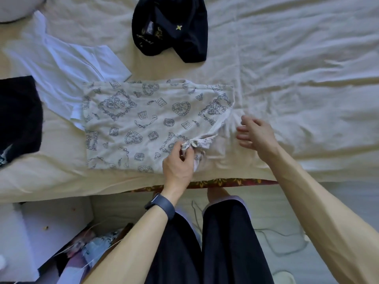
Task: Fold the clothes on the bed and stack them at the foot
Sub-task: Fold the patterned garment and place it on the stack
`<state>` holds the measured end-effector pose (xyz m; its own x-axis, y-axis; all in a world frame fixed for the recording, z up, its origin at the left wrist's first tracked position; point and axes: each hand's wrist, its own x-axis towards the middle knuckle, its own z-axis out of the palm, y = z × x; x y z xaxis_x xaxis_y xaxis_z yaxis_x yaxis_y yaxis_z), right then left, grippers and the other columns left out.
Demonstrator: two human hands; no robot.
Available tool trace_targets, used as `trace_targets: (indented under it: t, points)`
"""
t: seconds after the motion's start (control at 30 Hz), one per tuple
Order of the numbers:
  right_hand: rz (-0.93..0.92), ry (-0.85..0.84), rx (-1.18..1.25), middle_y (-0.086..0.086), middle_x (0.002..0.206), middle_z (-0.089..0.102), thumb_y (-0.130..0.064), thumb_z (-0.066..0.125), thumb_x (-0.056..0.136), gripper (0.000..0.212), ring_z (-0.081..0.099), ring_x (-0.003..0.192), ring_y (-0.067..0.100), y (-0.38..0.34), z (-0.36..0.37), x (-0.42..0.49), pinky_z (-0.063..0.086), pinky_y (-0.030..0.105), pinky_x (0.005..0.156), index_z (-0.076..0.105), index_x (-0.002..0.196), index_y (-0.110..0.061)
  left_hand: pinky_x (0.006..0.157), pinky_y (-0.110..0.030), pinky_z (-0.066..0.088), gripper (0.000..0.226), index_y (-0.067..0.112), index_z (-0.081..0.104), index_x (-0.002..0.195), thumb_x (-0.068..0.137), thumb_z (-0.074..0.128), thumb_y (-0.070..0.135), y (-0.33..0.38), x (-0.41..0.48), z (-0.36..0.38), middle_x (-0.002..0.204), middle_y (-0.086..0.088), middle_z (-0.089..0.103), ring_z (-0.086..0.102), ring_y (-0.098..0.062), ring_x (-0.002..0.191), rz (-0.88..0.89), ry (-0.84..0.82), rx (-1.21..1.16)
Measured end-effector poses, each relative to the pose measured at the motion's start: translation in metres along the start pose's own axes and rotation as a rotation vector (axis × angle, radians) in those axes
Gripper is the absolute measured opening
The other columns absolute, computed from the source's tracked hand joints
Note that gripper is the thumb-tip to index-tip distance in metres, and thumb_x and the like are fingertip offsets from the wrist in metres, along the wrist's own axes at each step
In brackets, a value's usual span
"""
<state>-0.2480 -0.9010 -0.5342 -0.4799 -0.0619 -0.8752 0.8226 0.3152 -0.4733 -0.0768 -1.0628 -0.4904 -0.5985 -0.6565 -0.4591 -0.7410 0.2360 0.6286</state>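
Note:
A cream shirt with a dark line print (pixel 141 124) lies flat on the bed near its front edge. My left hand (pixel 180 160), with a dark band on its wrist, pinches the shirt's bunched near-right corner. My right hand (pixel 255 133) hovers just right of the shirt, fingers apart, holding nothing. A white garment (pixel 67 66) lies spread at the left, partly under the printed shirt. A crumpled black garment with yellow embroidery (pixel 170 27) sits at the far middle. Another black garment (pixel 18 117) lies at the left edge.
The cream bed sheet (pixel 307 89) is wrinkled and bare on the right side. A patterned mattress edge (pixel 225 182) shows under the sheet. On the floor at the lower left stands a white box (pixel 41 226) beside loose papers. My legs stand against the bed.

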Motion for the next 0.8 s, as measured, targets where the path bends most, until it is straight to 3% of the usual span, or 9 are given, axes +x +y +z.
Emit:
trace_targets:
  t: [0.07,0.13,0.23,0.33,0.4,0.5,0.57,0.67,0.8]
  points:
    - [0.046,-0.146,-0.044,0.004,0.090,0.065,-0.048,0.065,0.096,0.033,0.065,0.070,0.016,-0.009,0.014,-0.006,0.054,0.026,0.057,0.061,0.100,-0.015,0.054,-0.014,0.038,0.024,0.025,0.064,0.104,0.091,0.051,0.040,-0.003,0.001,-0.018,0.064,0.026,0.060,0.052,0.003,0.056,-0.045,0.027,-0.026]
    - [0.067,-0.206,-0.105,0.005,0.098,0.067,-0.056,0.065,0.093,0.042,0.069,0.081,0.020,-0.022,0.034,-0.008,0.058,0.030,0.063,0.064,0.106,-0.015,0.057,-0.023,0.043,0.019,0.033,0.063,0.104,0.091,0.053,0.042,-0.004,-0.001,-0.029,0.066,0.024,0.062,0.055,-0.001,0.056,-0.031,0.016,-0.027]
    - [0.011,-0.216,-0.127,0.005,0.087,0.061,-0.053,0.066,0.093,0.039,0.061,0.073,0.021,-0.044,0.065,-0.003,0.054,0.033,0.063,0.064,0.101,-0.016,0.060,-0.029,0.046,0.018,0.033,0.065,0.103,0.091,0.055,0.042,-0.004,-0.004,-0.037,0.077,0.020,0.065,0.059,-0.007,0.063,0.036,0.009,-0.026]
    - [-0.061,-0.106,-0.129,0.002,0.081,0.069,-0.036,0.069,0.095,0.021,0.069,0.058,0.015,-0.062,0.087,0.011,0.058,0.030,0.054,0.061,0.098,-0.016,0.057,-0.022,0.042,0.021,0.034,0.064,0.105,0.090,0.053,0.043,-0.004,-0.007,-0.041,0.074,0.019,0.064,0.058,-0.006,0.063,0.077,-0.009,0.009]
    - [-0.076,-0.074,-0.174,0.003,0.083,0.070,-0.025,0.068,0.095,0.011,0.070,0.058,0.015,-0.072,0.094,0.023,0.059,0.029,0.051,0.063,0.102,-0.018,0.054,-0.015,0.039,0.020,0.034,0.064,0.104,0.089,0.053,0.043,-0.005,-0.007,-0.044,0.072,0.022,0.063,0.057,-0.003,0.062,0.077,0.005,-0.013]
    - [-0.030,-0.081,-0.295,0.006,0.081,0.069,-0.018,0.069,0.095,0.012,0.068,0.060,0.017,-0.078,0.104,0.031,0.061,0.028,0.053,0.062,0.105,-0.016,0.049,-0.016,0.038,0.012,0.033,0.064,0.095,0.091,0.054,0.040,-0.014,-0.003,-0.054,0.070,0.020,0.064,0.057,-0.005,0.058,0.061,0.039,-0.065]
    - [-0.018,-0.043,-0.337,0.007,0.070,0.064,-0.010,0.071,0.094,0.008,0.062,0.052,0.014,-0.080,0.111,0.031,0.059,0.025,0.049,0.063,0.092,-0.012,0.049,-0.018,0.038,0.012,0.032,0.063,0.094,0.092,0.054,0.040,-0.022,0.001,-0.062,0.069,0.017,0.064,0.057,-0.007,0.056,0.035,0.041,-0.097]
    - [-0.090,0.064,-0.341,0.006,0.056,0.055,-0.003,0.065,0.092,0.024,0.054,0.036,0.007,-0.083,0.124,0.027,0.054,0.021,0.044,0.059,0.070,-0.008,0.049,-0.014,0.036,0.012,0.030,0.064,0.091,0.093,0.055,0.037,-0.034,0.007,-0.075,0.067,0.019,0.064,0.056,-0.005,0.055,0.004,0.047,-0.149]
    - [-0.212,0.124,-0.277,0.009,0.072,0.061,-0.010,0.063,0.085,0.010,0.061,0.053,0.014,-0.094,0.172,0.008,0.057,0.025,0.055,0.063,0.075,-0.010,0.046,-0.014,0.032,0.014,0.033,0.057,0.080,0.094,0.056,0.028,-0.055,0.018,-0.102,0.054,0.017,0.055,0.046,-0.004,0.047,-0.090,0.150,-0.282]
